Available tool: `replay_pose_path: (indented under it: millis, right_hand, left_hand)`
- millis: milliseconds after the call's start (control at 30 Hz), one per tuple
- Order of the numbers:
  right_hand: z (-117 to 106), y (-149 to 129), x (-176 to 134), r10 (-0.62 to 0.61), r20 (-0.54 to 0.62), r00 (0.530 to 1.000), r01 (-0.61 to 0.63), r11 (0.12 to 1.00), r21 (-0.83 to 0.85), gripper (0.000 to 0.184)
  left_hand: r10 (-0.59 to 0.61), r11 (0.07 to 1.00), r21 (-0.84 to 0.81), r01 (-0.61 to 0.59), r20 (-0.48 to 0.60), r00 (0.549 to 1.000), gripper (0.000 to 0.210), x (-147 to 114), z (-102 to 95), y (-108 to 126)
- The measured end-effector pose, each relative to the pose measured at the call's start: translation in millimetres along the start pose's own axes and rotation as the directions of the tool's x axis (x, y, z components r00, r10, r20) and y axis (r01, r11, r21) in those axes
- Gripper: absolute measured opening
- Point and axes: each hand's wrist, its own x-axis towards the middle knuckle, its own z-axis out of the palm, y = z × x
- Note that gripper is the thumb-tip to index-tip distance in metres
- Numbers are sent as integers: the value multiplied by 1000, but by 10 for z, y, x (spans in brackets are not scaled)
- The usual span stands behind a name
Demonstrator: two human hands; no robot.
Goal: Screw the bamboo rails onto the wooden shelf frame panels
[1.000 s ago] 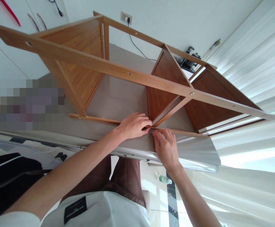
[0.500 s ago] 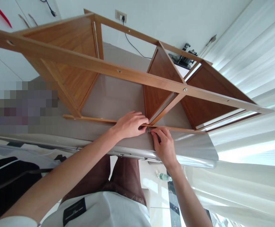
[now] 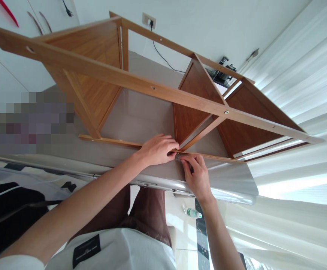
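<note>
A wooden shelf rack [image 3: 191, 99] lies on its side across the grey-covered table, its panels standing up between long rails. My left hand [image 3: 160, 150] is closed round the near lower rail [image 3: 118, 141], where a middle panel meets it. Just to the right, my right hand [image 3: 197, 174] pinches a small metal piece [image 3: 178, 157] against the outer face of that rail. Fingers cover most of this piece, so its exact kind cannot be made out. In the upper rail, above the hands, a bolt head [image 3: 226, 112] sits in its hole.
The table's front edge [image 3: 222, 195] runs close to my body. Beyond the rack are a black device [image 3: 223, 75] and a wall socket [image 3: 149, 20] with a plugged cord. White curtains [image 3: 300, 168] hang at the right. A plastic bottle [image 3: 193, 213] lies on the floor.
My view has shifted slightly, so the rack appears a little further right and lower. Both hands stay at the same joint, the right fingers turned slightly around the metal piece.
</note>
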Motion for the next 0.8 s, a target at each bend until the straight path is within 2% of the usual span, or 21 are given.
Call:
replay_pose_path:
  millis: [800]
  right_hand:
    - [30,15,8,-32,-23,999,30,997,-66,20]
  left_hand:
    - [-6,1000,1,6,7,1000,6,12,-14,5]
